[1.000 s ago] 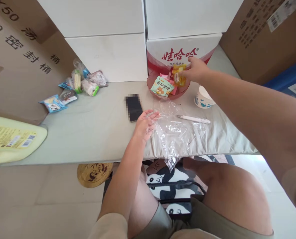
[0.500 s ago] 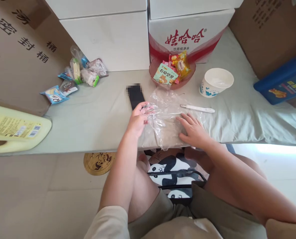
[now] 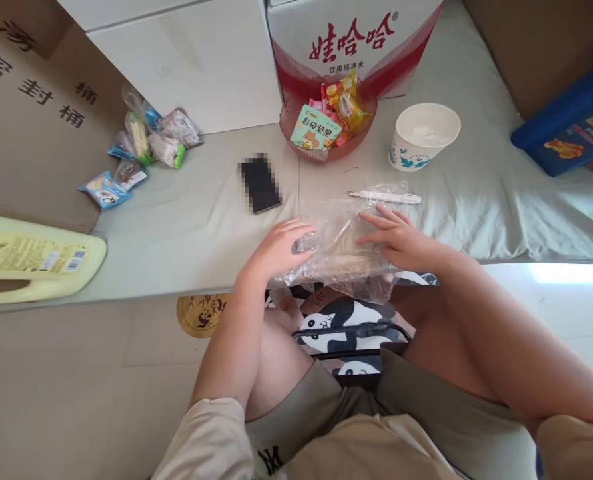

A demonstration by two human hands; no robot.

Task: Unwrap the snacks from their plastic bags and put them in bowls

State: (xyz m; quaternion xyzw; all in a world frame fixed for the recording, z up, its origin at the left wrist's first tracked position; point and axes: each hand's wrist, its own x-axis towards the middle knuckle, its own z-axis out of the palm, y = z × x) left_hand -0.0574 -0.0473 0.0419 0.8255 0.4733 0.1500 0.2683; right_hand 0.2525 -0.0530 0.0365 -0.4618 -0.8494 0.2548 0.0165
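Note:
A clear plastic bag (image 3: 339,233) lies crumpled at the front of the cloth-covered surface, its near end hanging over the edge. On its left side rests my left hand (image 3: 289,243), fingers curved and apart from the thumb, touching the film. My right hand (image 3: 394,233) lies spread on the bag's right part. Just beyond the right fingers is a white utility knife (image 3: 391,197), partly under the film. A black phone (image 3: 260,183) lies beyond my left hand.
Behind the bag stand a pink bowl (image 3: 326,152) of packaged snacks and a white paper cup (image 3: 423,137). Several wrapped snacks (image 3: 166,150) lie to the left. A yellow jug (image 3: 41,257), a blue container (image 3: 566,127) and a white carton (image 3: 349,43) border the surface.
The bag has been spread out lower and nearer the edge. My left hand has loosened from its bunched film and come away from the phone. The camera view has shifted.

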